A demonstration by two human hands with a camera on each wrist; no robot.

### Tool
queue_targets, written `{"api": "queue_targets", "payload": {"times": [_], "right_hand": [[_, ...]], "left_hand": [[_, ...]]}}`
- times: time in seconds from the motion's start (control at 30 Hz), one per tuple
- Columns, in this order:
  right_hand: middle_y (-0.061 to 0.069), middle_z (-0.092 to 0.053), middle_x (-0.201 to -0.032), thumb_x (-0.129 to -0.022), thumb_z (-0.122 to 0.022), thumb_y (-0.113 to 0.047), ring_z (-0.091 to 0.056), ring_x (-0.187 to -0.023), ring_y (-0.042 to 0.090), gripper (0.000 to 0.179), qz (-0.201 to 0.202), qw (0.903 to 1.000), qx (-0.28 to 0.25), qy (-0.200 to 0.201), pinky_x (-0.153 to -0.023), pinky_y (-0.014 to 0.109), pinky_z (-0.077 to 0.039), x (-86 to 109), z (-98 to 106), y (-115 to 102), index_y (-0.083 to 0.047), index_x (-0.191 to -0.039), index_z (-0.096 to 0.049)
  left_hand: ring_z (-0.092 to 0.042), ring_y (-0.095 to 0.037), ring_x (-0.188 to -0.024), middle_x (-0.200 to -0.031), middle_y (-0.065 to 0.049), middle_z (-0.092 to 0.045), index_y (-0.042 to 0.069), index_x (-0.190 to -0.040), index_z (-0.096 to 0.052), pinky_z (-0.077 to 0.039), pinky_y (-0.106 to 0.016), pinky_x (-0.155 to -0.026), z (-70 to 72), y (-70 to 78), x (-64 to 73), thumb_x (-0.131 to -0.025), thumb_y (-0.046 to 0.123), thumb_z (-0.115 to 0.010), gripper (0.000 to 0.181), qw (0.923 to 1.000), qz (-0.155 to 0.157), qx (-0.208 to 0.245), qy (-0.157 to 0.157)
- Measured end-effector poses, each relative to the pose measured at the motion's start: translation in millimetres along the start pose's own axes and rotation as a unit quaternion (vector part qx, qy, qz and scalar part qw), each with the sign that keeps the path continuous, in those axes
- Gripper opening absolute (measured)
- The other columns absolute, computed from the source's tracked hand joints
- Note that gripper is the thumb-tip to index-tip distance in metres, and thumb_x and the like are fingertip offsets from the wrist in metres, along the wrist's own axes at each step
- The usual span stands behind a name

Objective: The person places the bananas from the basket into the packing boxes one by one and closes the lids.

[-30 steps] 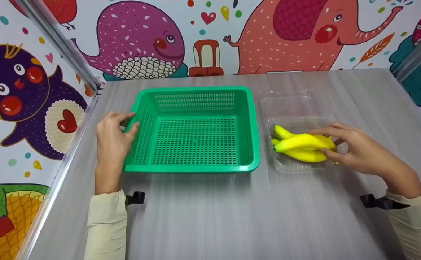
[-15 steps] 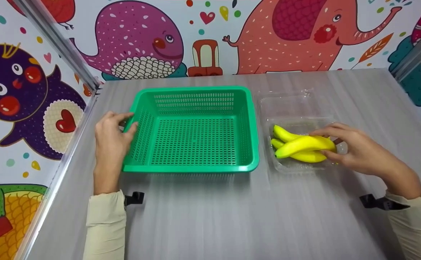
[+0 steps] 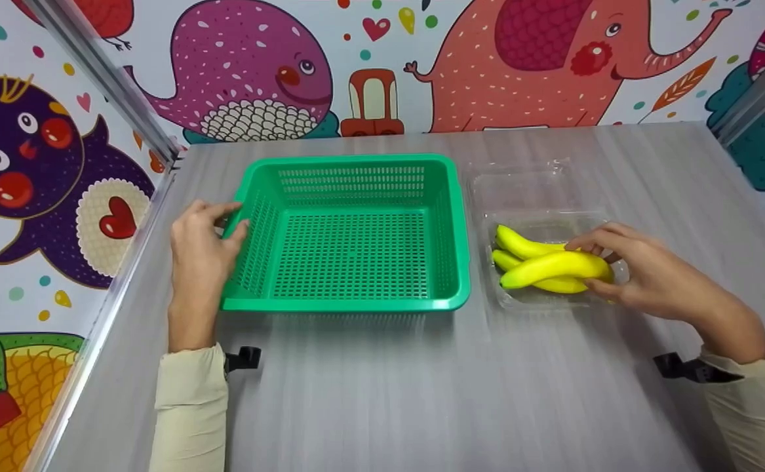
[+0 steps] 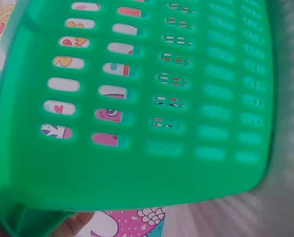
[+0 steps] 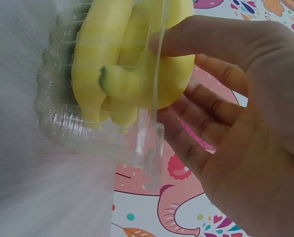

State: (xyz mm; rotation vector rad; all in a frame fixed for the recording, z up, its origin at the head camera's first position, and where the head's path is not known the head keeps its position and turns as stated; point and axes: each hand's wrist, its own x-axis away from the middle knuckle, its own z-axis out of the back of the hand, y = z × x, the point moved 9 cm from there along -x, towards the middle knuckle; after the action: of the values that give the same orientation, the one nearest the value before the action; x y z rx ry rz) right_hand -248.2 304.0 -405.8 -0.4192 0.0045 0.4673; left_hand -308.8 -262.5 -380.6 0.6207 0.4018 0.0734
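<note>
A green plastic basket (image 3: 349,305) with slotted walls stands on the table, its inside bare. At its left rim my left hand (image 3: 202,252) pinches the edge between thumb and fingers; in the left wrist view the basket wall hides most of that hand. To the right, a clear plastic clamshell box (image 3: 513,303) lies with its lid folded back. Several yellow bananas are in it. My right hand (image 3: 644,272) grips the uppermost banana (image 3: 552,267) near its right end, thumb on the near side and fingers on the far side. Another banana (image 3: 523,244) lies behind it.
The box's transparent lid (image 3: 523,187) lies flat behind it, close to the basket's right side. A cartoon-printed wall (image 3: 382,65) borders the table (image 3: 389,393) at the back, with another panel (image 3: 113,216) along the left.
The uppermost banana has shifted slightly toward the near side in my right hand, baring more of the bananas behind it. My left hand stays at the basket rim.
</note>
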Motion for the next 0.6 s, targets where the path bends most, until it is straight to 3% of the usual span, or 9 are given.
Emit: {"api": "queue_targets", "payload": {"times": [0.33, 0.6], "right_hand": [[-0.007, -0.063, -0.113, -0.074, -0.095, 0.005, -0.055, -0.100, 0.007, 0.062, 0.017, 0.9996, 0.022, 0.008, -0.085, 0.005, -0.049, -0.1, -2.8, -7.5, -0.019, -0.123, -0.066], [-0.010, -0.063, -0.111, -0.076, -0.097, -0.001, -0.055, -0.099, 0.004, 0.053, 0.016, 0.9998, 0.013, -0.003, -0.087, 0.005, -0.050, 0.4, -5.7, -7.9, -0.021, -0.116, -0.068]], "left_hand": [[-0.070, -0.038, -0.108, -0.112, -0.022, -0.070, 0.002, -0.130, -0.078, -0.058, -0.047, -0.087, 0.2, 0.6, -0.2, -0.100, 0.010, -0.078, 0.032, 1.0000, 0.000, -0.005, -0.002], [-0.070, -0.039, -0.108, -0.112, -0.023, -0.070, 0.002, -0.130, -0.078, -0.059, -0.049, -0.088, 0.1, 0.8, -0.3, -0.100, 0.009, -0.078, 0.031, 1.0000, -0.001, -0.003, -0.003]]}}
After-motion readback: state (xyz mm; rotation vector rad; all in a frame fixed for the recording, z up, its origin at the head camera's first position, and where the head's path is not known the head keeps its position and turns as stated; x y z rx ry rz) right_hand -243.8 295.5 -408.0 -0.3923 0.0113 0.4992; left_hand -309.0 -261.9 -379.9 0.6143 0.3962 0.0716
